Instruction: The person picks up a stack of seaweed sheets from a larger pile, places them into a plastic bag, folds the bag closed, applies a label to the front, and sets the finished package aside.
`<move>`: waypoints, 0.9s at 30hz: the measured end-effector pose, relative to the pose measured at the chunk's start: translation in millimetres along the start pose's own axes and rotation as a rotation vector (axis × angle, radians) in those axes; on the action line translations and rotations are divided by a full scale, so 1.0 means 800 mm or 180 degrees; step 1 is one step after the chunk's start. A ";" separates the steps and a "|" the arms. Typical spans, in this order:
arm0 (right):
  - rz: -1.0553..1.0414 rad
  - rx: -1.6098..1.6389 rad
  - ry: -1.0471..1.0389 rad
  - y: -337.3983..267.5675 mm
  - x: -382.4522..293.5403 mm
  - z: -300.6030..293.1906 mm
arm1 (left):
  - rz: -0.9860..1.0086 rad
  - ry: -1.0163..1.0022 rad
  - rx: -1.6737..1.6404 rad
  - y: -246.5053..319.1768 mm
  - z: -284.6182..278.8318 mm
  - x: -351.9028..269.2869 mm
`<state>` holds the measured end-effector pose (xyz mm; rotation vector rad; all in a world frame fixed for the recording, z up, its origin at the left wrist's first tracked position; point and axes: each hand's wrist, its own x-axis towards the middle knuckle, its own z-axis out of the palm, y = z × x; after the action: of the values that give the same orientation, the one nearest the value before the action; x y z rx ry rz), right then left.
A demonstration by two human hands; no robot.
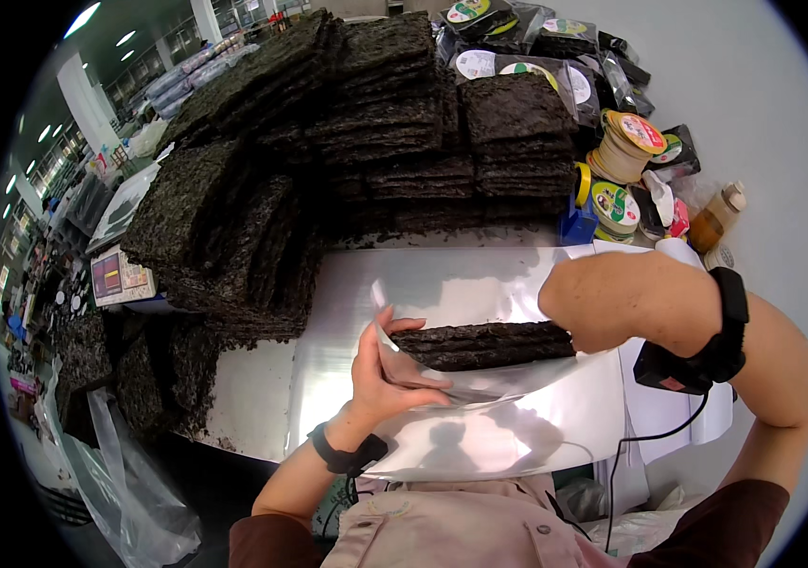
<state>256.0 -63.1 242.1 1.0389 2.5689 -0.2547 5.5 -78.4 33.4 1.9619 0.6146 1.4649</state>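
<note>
A folded stack of dark dried seaweed sheets [485, 344] lies before me, partly inside a clear plastic bag [510, 383]. My left hand [384, 369] grips the left end of the bag, its thumb below and its fingers above. My right hand [617, 302] is at the right end of the seaweed, back of the hand up; its fingers are hidden beneath it. Under both lies a shiny metal work surface [347, 284]. Both wrists wear dark bands, the right one with a cabled box.
Tall piles of dried seaweed [375, 121] stand behind and to the left, beside a digital scale [120, 277]. At right are label rolls [627, 145], a blue tape dispenser [578, 224], a bottle of amber liquid [716, 216] and packed seaweed bags [510, 35]. Loose plastic [127, 483] hangs lower left.
</note>
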 end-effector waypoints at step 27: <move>0.0040 0.3348 0.4954 0.020 -0.018 0.167 | 0.0492 -0.0231 0.0709 -0.023 -0.039 0.000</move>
<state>311.5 -100.1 124.4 2.2421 3.7900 -1.3418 -25.0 -59.4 26.6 2.2686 0.6285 1.4610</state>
